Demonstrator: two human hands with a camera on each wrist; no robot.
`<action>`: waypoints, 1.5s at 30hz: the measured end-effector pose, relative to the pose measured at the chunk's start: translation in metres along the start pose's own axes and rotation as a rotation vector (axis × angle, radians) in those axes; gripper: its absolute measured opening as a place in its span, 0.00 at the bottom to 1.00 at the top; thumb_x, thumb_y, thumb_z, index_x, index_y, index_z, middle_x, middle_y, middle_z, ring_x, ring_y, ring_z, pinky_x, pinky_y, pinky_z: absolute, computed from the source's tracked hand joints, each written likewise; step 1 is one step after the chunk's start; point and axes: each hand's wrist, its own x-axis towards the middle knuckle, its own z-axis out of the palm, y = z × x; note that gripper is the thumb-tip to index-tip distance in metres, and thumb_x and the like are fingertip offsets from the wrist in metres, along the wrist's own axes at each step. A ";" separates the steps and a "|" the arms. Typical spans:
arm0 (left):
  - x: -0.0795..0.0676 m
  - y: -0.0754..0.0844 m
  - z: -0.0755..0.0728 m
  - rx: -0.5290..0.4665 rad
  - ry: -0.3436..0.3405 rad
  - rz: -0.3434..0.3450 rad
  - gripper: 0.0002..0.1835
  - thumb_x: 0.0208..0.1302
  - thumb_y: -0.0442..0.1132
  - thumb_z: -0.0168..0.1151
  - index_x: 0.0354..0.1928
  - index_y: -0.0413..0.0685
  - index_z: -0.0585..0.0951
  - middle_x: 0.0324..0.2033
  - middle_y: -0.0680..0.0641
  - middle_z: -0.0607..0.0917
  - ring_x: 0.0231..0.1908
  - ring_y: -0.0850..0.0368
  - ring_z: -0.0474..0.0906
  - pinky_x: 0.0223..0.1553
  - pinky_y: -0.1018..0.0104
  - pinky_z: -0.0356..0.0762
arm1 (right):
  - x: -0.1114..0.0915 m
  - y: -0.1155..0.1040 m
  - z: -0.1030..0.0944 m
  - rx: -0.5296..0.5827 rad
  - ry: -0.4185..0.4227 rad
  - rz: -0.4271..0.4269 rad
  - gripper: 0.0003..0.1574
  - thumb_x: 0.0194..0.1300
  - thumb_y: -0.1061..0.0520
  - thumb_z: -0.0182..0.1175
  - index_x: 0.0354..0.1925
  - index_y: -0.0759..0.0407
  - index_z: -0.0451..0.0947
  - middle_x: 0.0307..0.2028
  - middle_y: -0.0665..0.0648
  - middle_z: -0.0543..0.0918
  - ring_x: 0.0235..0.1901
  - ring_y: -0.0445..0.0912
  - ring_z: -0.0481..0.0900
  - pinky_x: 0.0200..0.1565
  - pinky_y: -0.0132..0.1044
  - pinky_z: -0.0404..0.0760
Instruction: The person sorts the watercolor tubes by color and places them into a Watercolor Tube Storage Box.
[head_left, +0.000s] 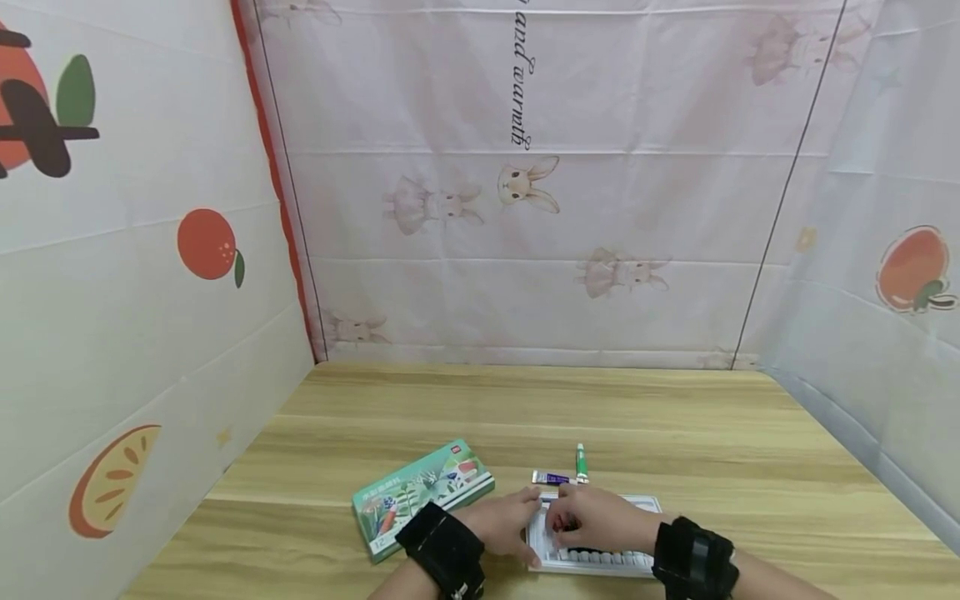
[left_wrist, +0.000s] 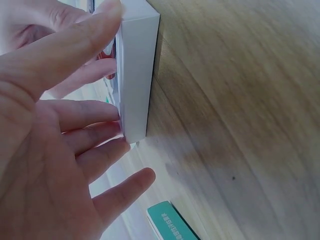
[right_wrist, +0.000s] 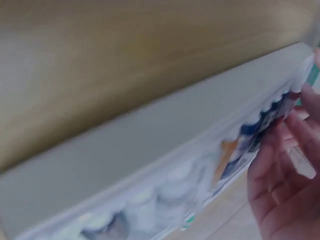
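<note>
A white tray (head_left: 592, 570) of paint tubes (head_left: 606, 557) lies in front of me. My left hand (head_left: 501, 523) spans its left end, thumb at the near corner and fairly straight fingers at the far one; the left wrist view shows them touching the edge of the white end wall (left_wrist: 137, 75). Over the tray's left part, my right hand (head_left: 603, 518) pinches a red paint tube (left_wrist: 109, 50), mostly hidden by the fingers. In the right wrist view, orange and dark blue tubes sit in the tray (right_wrist: 125, 135) beside that hand.
A purple tube (head_left: 551, 478) and a green tube (head_left: 581, 462) lie just behind the tray. To the left, a teal paint box (head_left: 420, 492) rests at an angle beside my left wrist. Printed cloth walls (head_left: 555, 317) border the wooden table (head_left: 675, 417).
</note>
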 end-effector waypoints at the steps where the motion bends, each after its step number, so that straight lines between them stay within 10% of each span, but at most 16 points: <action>1: 0.000 0.000 0.000 0.006 0.000 0.001 0.43 0.54 0.54 0.65 0.68 0.40 0.64 0.73 0.44 0.62 0.72 0.55 0.56 0.71 0.63 0.63 | -0.002 0.000 -0.001 -0.017 -0.007 -0.002 0.08 0.58 0.52 0.63 0.37 0.50 0.84 0.29 0.45 0.75 0.27 0.32 0.68 0.29 0.23 0.71; 20: 0.002 -0.002 0.001 0.001 -0.004 0.033 0.43 0.55 0.54 0.64 0.68 0.38 0.63 0.73 0.42 0.60 0.72 0.53 0.55 0.71 0.61 0.63 | -0.007 -0.005 -0.015 -0.339 -0.013 -0.204 0.16 0.57 0.44 0.62 0.40 0.49 0.85 0.35 0.45 0.85 0.38 0.35 0.72 0.38 0.27 0.78; 45: 0.000 0.003 -0.003 0.023 -0.010 0.009 0.44 0.55 0.54 0.64 0.69 0.39 0.62 0.73 0.42 0.60 0.72 0.54 0.56 0.71 0.63 0.63 | 0.001 -0.005 -0.013 -0.455 -0.088 -0.313 0.11 0.58 0.45 0.61 0.34 0.49 0.80 0.31 0.42 0.82 0.33 0.33 0.69 0.34 0.23 0.74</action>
